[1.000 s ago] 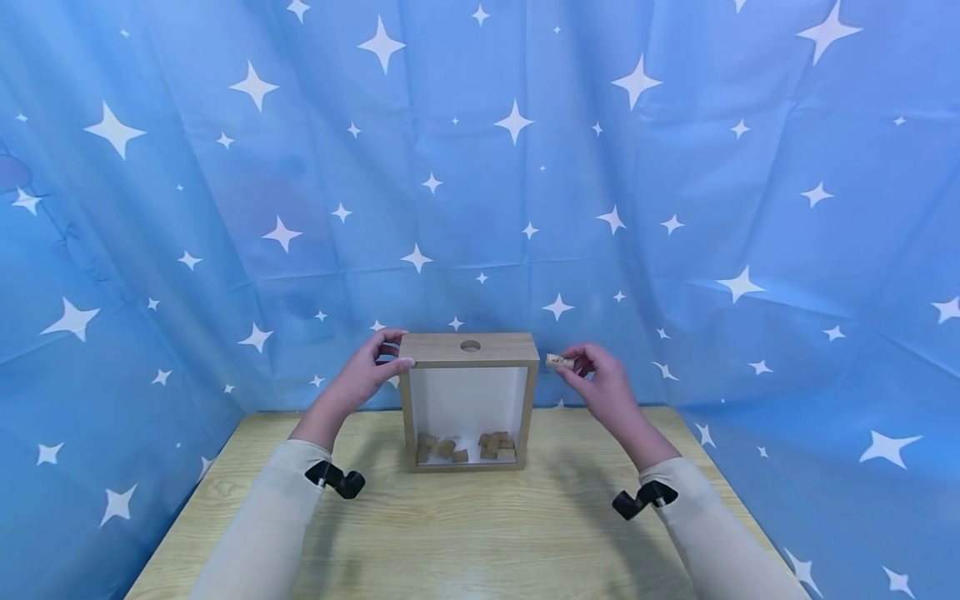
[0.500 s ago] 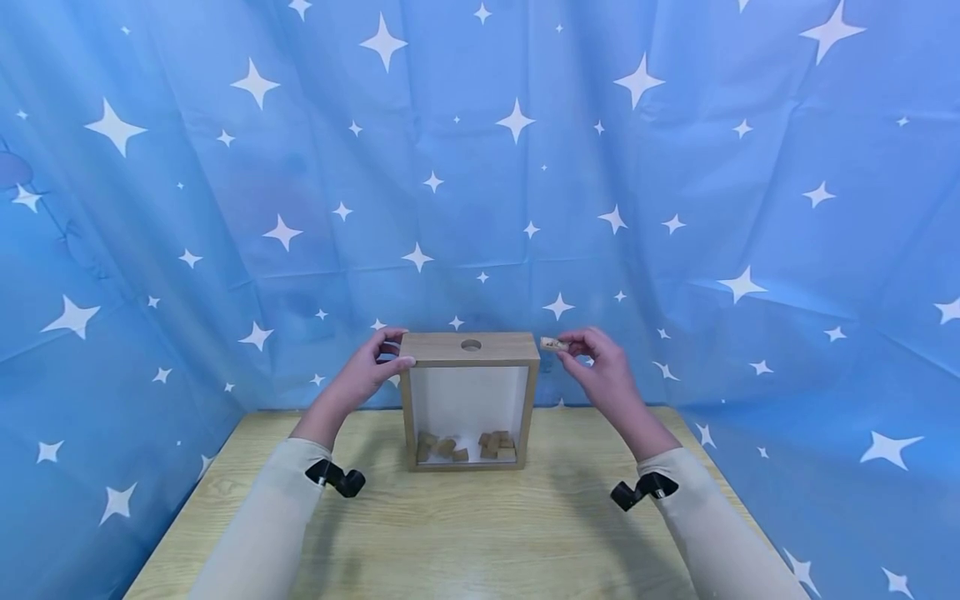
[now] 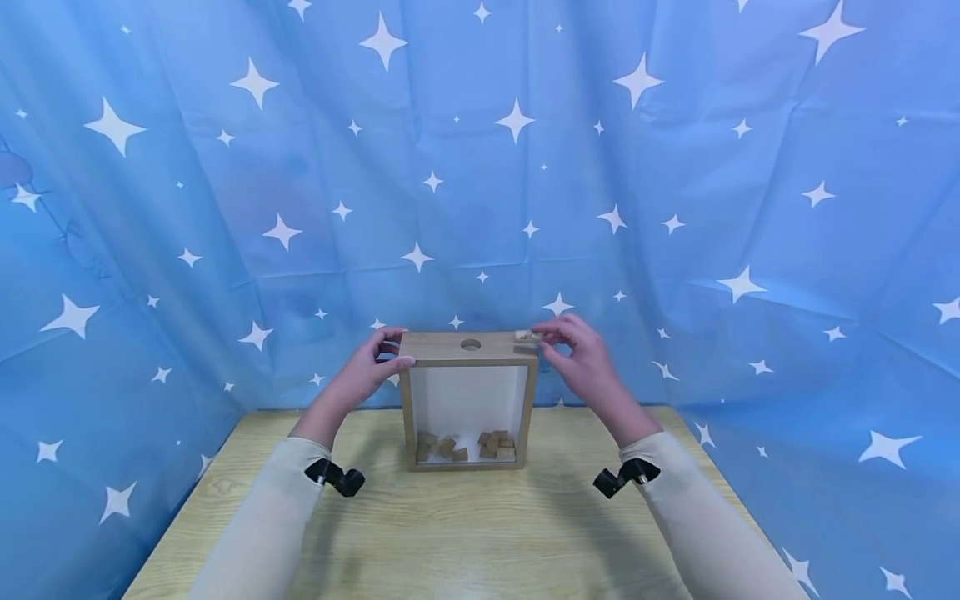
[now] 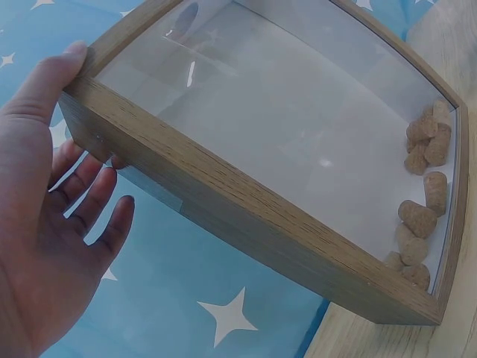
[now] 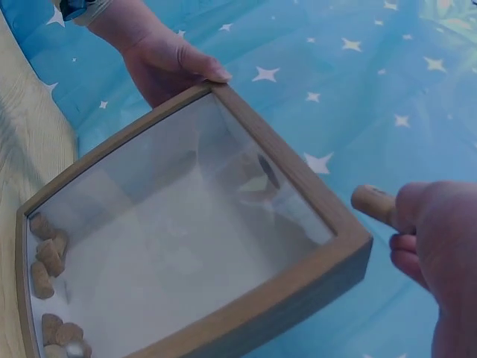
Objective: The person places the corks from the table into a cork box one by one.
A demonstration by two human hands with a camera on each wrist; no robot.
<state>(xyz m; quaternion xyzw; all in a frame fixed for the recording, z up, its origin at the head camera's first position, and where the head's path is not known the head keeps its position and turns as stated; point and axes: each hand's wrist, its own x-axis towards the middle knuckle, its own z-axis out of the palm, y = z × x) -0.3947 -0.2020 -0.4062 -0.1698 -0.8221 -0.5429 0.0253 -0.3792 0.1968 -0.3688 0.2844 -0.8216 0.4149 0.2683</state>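
Observation:
A shallow wooden shadow box (image 3: 435, 347) with a clear front and a round hole (image 3: 470, 345) in its top stands upright on the table. Several wine corks (image 4: 417, 218) lie along its bottom, behind the clear pane. My left hand (image 3: 362, 372) grips the upper left corner, thumb at the front edge and fingers behind. Between thumb and fingers my right hand (image 3: 585, 360) pinches one printed wine cork (image 5: 373, 203), which lies roughly level. In the head view this cork appears over the right end of the box's top; the right wrist view shows it apart from the frame.
A light wood-grain table (image 3: 465, 533) carries the box near its far edge. Behind and on both sides hangs a blue curtain (image 3: 480, 167) with white stars. A black camera mount (image 3: 626, 477) sits on each sleeve.
My right hand has lifted and moved left with the cork, from beside the box to over its right end. The left hand and the box have stayed in place.

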